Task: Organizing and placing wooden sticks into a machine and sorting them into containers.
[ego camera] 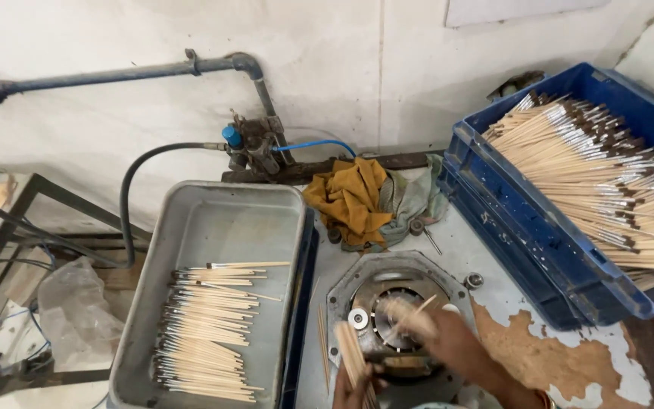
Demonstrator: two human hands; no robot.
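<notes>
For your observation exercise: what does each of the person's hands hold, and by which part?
The left hand grips a bundle of wooden brushes near its lower end. The right hand holds one brush, but motion blur hides where.

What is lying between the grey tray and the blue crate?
In the head view, a yellow cloth with a greyish rag, and nearer, the round metal machine plate, lie between grey tray and blue crate.

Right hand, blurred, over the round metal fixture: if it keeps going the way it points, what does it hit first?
The right hand points up-left with a thin wooden stick. Straight on, it likely meets the centre of the round metal fixture first, then the grey plastic tray. Motion blur leaves its height uncertain.
</notes>
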